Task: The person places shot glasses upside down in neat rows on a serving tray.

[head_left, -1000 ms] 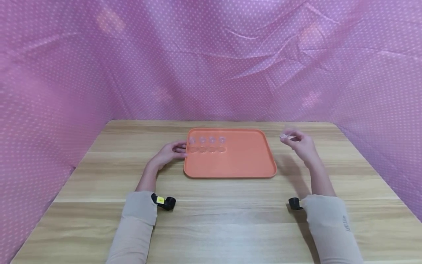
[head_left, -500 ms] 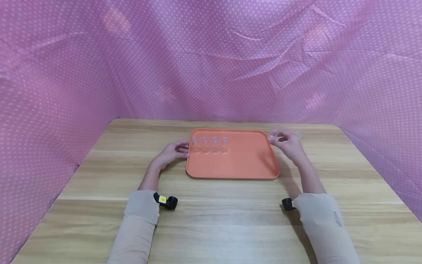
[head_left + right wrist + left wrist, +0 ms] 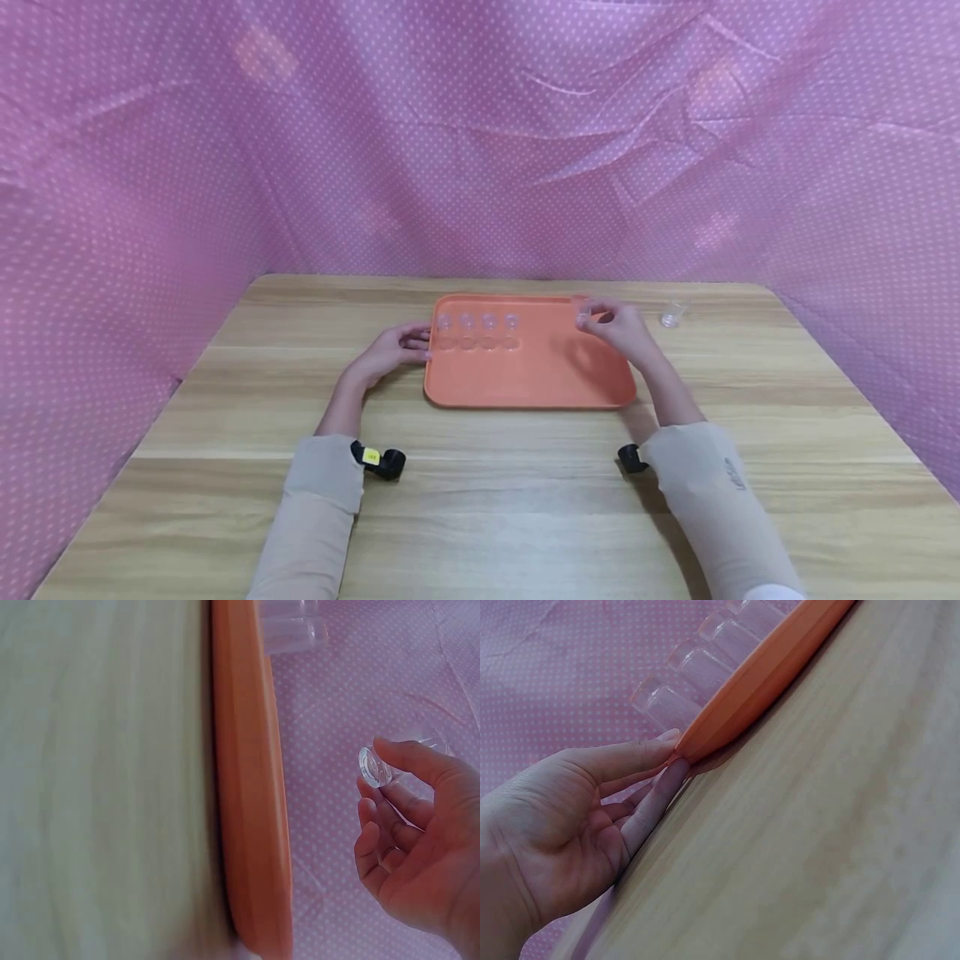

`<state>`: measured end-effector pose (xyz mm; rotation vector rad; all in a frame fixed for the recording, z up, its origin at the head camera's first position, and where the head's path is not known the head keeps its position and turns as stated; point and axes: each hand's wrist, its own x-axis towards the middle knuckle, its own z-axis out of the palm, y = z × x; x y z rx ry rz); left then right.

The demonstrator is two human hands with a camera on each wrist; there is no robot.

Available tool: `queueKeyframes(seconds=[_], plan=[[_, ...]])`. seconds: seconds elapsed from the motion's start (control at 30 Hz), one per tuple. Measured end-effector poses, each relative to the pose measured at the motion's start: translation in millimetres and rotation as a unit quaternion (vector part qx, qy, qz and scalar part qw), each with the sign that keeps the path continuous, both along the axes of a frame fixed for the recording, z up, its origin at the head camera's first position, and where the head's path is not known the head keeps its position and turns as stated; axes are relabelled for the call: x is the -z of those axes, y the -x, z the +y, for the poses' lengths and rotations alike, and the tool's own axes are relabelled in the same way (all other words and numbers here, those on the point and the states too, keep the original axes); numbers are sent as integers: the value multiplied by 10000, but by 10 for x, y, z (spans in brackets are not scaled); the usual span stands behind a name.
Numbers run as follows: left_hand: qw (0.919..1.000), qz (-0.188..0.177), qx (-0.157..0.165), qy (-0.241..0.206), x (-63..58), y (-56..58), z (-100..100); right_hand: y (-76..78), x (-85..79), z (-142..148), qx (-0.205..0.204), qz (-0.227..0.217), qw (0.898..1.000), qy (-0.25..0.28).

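Note:
My left hand (image 3: 388, 353) pinches the left rim of the orange tray (image 3: 525, 383), thumb above and a finger beneath in the left wrist view. My right hand (image 3: 624, 332) is over the tray's right back part. Between thumb and fingers it pinches a small clear shot glass (image 3: 373, 766), whose thick round base faces down toward the tray. On the tray's left back part, several like shot glasses (image 3: 489, 322) stand in a row running left to right. In the left wrist view these shot glasses (image 3: 700, 666) rise above the rim close to my fingertips.
Another clear shot glass (image 3: 672, 314) stands upright on the wooden table (image 3: 510, 500), right of the tray and beyond my right wrist. A pink dotted cloth (image 3: 480, 150) hangs behind and at both sides of the table.
My right hand has carried its shot glass leftward from beside the tray to above its right part. The shot glass on the table now shows plainly. My left hand stays at the rim.

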<state>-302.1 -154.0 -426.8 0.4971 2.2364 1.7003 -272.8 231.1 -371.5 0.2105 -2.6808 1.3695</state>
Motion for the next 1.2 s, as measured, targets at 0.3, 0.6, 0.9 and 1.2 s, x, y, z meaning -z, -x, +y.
queueKeyframes(seconds=[0.3,0.6,0.9,1.2], plan=[[10000,-90,3,-32,-64,-43,22,72,38,-94,-33,-21,9999,-106],[9999,-94,-68,28,6,-5,5,76,85,-81,-182,-41,9998,99],[9999,-141,-65,62,7,-2,6,78,94,-97,121,-38,9995,291],[9997,-195,-92,63,2,-11,8,90,66,-160,403,-213,9904,1301]])
